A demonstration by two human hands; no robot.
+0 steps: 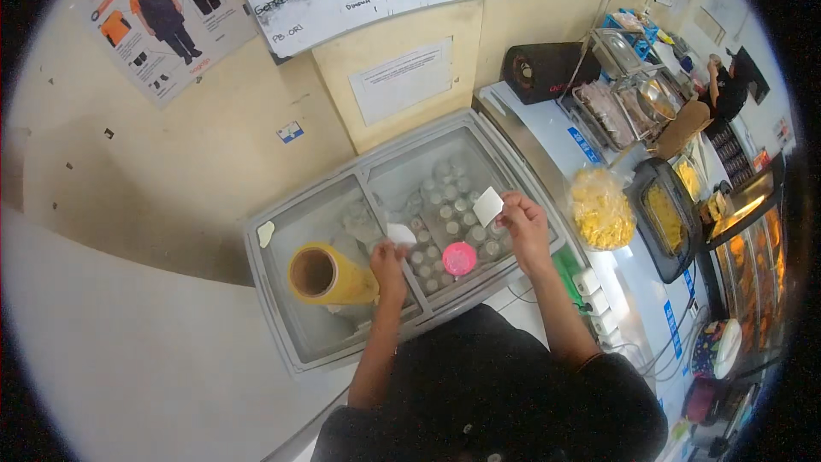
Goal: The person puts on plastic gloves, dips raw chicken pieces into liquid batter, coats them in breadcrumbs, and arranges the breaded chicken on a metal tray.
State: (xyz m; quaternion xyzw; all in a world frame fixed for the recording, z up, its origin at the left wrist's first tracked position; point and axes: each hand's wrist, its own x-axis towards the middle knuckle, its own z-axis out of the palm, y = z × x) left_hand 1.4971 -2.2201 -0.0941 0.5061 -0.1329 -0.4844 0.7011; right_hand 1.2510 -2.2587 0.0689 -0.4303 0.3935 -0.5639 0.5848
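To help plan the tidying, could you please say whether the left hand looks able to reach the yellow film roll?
Probably yes: the left hand is right beside the yellow film roll, with nothing visible blocking the way, though its fingers already hold a white slip.

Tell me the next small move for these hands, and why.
Probably ease the left hand toward the right hand, bringing its white piece beside the other piece: each hand pinches one, and the two are held apart above the freezer.
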